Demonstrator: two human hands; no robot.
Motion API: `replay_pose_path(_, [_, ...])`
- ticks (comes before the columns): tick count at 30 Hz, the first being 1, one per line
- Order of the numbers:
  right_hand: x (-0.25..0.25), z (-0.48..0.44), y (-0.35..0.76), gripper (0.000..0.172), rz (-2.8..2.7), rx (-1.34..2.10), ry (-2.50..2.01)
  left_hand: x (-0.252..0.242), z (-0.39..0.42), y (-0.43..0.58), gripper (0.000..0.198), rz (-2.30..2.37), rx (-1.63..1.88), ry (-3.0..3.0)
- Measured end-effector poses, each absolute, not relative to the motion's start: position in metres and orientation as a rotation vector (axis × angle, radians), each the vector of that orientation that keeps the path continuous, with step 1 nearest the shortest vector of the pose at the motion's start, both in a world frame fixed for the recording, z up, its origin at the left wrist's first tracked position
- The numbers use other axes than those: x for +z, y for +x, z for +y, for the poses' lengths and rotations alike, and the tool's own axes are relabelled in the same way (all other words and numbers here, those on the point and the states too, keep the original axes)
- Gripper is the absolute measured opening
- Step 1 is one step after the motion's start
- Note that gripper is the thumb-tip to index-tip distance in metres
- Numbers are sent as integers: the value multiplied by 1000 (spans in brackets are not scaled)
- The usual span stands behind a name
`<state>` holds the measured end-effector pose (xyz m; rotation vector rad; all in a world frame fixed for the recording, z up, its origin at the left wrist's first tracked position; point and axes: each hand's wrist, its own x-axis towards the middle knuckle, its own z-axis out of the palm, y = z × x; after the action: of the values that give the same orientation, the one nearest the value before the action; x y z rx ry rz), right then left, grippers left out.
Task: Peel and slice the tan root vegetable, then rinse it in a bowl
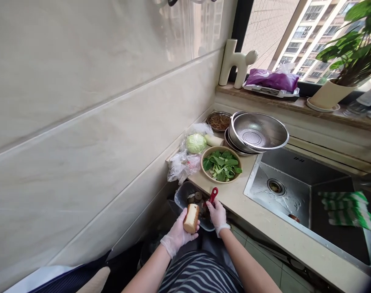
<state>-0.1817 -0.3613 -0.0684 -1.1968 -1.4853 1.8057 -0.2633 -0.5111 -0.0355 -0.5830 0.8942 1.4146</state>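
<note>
My left hand [179, 234], in a clear plastic glove, grips a short, thick piece of root vegetable [191, 219]. Its skin is brown, and a pale peeled strip runs down the side facing up. In my right hand [217, 213], also gloved, is a peeler with a red handle [214, 194]. The fingers cover much of it, and its blade cannot be made out clearly. The peeler is just right of the root, apart from it. Both hands are over a dark bin [185, 194] that has round pale scraps [197, 196] inside.
On the counter [231, 199] stand a basket of leafy greens [222, 165], a cabbage [196, 143], plastic bags [179, 167] and steel colanders [258, 130]. The sink [295, 183] lies to the right, with a green-striped cloth [347, 209]. A tiled wall [112, 142] borders the left.
</note>
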Motion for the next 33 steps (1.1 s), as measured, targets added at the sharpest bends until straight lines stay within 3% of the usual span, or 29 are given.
replay_pose_path(11, [-50, -369, -185, 36, -1206, 2089, -1227, -46, -480, -263, 45, 1142, 1304, -765])
replay_pose_path(18, [-46, -381, -182, 35, -1085, 2345, -1155, -46, -473, -257, 44, 1143, 1258, -748])
replay_pose_path(25, [-52, -378, -186, 39, -1160, 2313, -1171, -41, -481, -254, 39, 1077, 1318, -731])
replay_pose_path(33, [-77, -363, -188, 32, -1472, 1982, -1210, -9, -502, -255, 47, 877, 1430, -594])
